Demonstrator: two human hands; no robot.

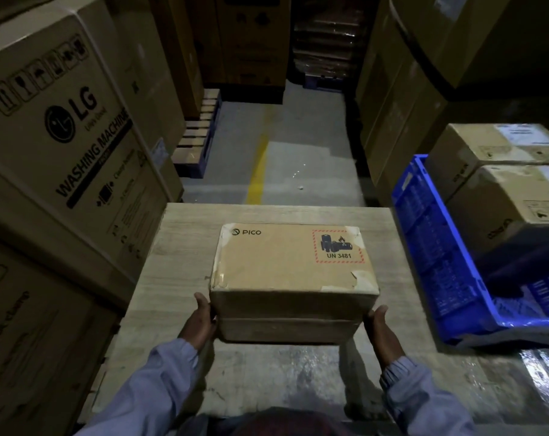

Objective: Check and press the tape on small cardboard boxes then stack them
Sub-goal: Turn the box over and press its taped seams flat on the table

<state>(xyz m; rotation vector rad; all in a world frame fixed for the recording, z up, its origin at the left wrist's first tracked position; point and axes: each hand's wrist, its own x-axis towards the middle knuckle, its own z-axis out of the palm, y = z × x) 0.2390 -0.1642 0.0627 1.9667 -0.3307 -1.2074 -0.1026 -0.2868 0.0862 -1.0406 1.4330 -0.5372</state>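
A small cardboard box [285, 265] marked PICO, with a red-bordered UN 3481 label, sits in the middle of the wooden table [179, 247]. Clear tape shows at its top corners, and a horizontal seam runs across its near face. My left hand [200, 320] holds the box at its lower left near corner, thumb up along the side. My right hand [380, 327] holds the lower right near corner the same way. The fingers of both hands are hidden beneath or behind the box. Whether the box rests on the table or hangs just above it is unclear.
A blue plastic crate [436, 259] stands tilted at the table's right edge, with two cardboard boxes [506, 202] behind it. Large washing machine cartons [62, 127] wall in the left side. Beyond the table runs a grey floor aisle with a yellow line [257, 171] and a pallet [197, 136].
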